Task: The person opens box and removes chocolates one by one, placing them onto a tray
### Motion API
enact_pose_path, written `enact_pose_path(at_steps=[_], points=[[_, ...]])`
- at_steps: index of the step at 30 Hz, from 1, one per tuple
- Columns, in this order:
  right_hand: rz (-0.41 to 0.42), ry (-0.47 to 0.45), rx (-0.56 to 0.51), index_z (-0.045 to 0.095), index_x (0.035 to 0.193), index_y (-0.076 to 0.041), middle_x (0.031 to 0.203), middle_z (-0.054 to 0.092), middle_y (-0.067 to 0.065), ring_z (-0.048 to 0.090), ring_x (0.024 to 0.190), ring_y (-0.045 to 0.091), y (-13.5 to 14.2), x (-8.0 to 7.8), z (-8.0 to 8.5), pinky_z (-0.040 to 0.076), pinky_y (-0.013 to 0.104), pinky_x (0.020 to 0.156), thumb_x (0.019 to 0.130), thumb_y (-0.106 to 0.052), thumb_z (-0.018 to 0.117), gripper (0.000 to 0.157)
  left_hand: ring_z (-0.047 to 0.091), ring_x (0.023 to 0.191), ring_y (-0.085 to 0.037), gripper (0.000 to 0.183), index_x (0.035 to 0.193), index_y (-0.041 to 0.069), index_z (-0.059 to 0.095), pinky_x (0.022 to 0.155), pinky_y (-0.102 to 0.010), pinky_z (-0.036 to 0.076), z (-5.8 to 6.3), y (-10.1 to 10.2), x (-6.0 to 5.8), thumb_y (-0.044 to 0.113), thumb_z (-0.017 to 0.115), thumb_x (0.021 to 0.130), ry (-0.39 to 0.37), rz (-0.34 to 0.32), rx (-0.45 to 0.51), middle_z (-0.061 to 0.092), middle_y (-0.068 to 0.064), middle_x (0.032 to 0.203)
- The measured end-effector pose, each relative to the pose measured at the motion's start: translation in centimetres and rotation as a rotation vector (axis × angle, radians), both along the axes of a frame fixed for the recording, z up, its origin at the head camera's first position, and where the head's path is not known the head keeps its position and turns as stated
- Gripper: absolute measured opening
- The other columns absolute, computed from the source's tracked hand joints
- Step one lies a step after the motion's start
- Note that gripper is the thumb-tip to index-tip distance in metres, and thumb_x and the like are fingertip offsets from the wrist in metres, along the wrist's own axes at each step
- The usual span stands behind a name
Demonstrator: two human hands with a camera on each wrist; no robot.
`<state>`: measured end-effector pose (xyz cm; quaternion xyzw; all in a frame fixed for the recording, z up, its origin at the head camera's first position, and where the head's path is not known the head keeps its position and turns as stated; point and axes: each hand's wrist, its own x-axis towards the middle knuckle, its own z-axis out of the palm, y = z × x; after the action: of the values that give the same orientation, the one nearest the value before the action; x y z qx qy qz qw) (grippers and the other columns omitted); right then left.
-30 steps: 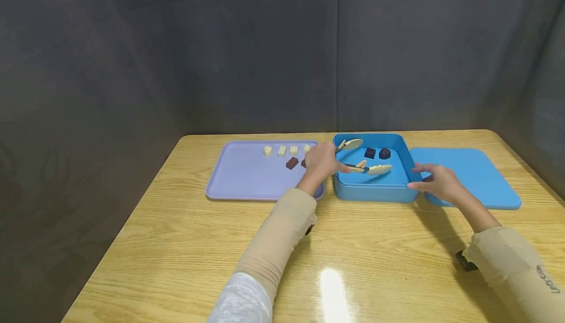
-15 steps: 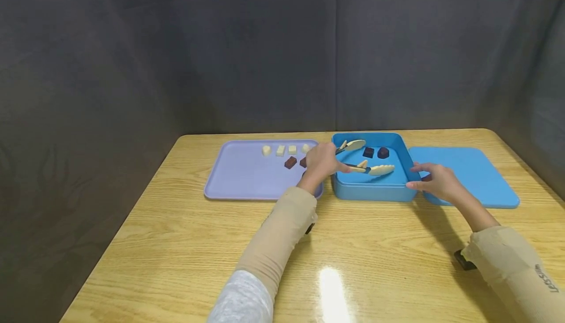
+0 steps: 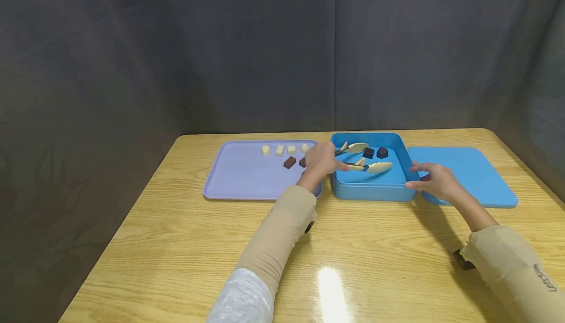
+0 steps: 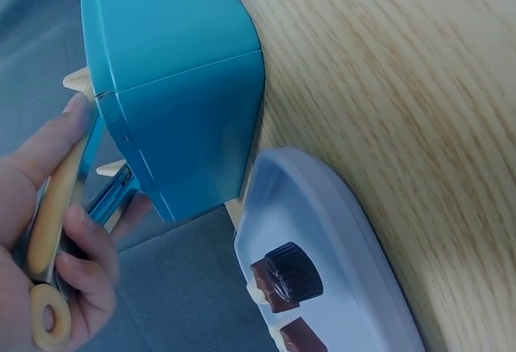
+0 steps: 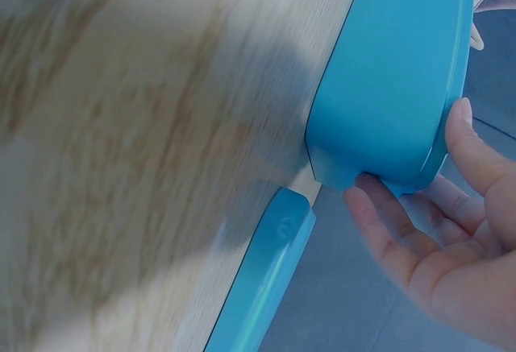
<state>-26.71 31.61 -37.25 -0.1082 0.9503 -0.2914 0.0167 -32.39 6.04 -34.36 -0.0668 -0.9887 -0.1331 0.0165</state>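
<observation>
My left hand (image 3: 321, 160) grips a pair of tongs with cream scalloped tips (image 3: 378, 167). Its two arms stand spread apart, reaching over the left rim of a blue box (image 3: 375, 193). In the left wrist view, the tongs' cream handle (image 4: 56, 215) lies between thumb and fingers. Two dark chocolates (image 3: 382, 153) sit on the box floor near its back, one right by the far tip, with nothing between the tips. My right hand (image 3: 434, 181) holds the box's right wall; in the right wrist view its thumb (image 5: 468, 138) is at the rim and the fingers are below.
Left of the box is a lilac tray (image 3: 238, 181) bearing several white chocolates (image 3: 280, 151) and brown chocolates (image 3: 289, 162), some partly behind my left hand. A blue lid (image 3: 472, 176) lies flat on the wooden table (image 3: 198, 249) to the right. Grey curtains (image 3: 247, 58) stand behind.
The tongs' tips spread slightly farther into the box, then drew a little closer together, the far tip coming nearer the dark chocolates. My right hand stays on the box.
</observation>
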Motion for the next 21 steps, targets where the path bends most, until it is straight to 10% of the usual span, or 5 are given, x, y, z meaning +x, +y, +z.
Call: enact_pose_path(at_steps=[21], points=[[0.007,0.007,-0.007,0.043,0.122,0.014,0.134,0.028,0.03,0.053,0.095,0.042,0.08,0.04,-0.16,0.046,0.046,0.072,0.085,-0.026,0.062,0.057,0.041,0.055,-0.011,0.04,0.065,0.017,0.053,0.043,-0.026,0.031,-0.39,-0.06,-0.38,0.052,0.072,0.066,0.037,-0.004,-0.028,0.042,0.004,0.062]])
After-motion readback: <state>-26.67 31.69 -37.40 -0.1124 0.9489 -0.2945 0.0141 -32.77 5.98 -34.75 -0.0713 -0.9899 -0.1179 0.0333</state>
